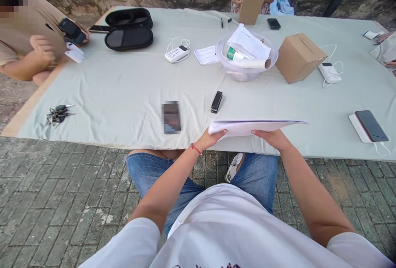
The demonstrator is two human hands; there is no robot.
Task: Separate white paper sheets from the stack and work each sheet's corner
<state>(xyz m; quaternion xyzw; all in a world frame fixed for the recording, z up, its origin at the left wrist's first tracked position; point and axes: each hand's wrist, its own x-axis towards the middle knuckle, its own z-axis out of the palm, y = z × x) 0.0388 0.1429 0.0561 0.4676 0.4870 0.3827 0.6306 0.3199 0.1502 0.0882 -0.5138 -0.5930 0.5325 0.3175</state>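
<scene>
While a black stapler (217, 102) lies just beyond, the left hand (209, 139) and right hand (274, 138) grip white papers (244, 128).

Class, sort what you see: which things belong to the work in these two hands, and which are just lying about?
Belongs to the work:
papers, held by left hand and right hand
stapler, probably, lying close by

Lying about, it seems:
keys
open black case
cardboard box beside the bowl

Keys (58, 115) and an open black case (129, 30) lie on the table (126, 80).
</scene>
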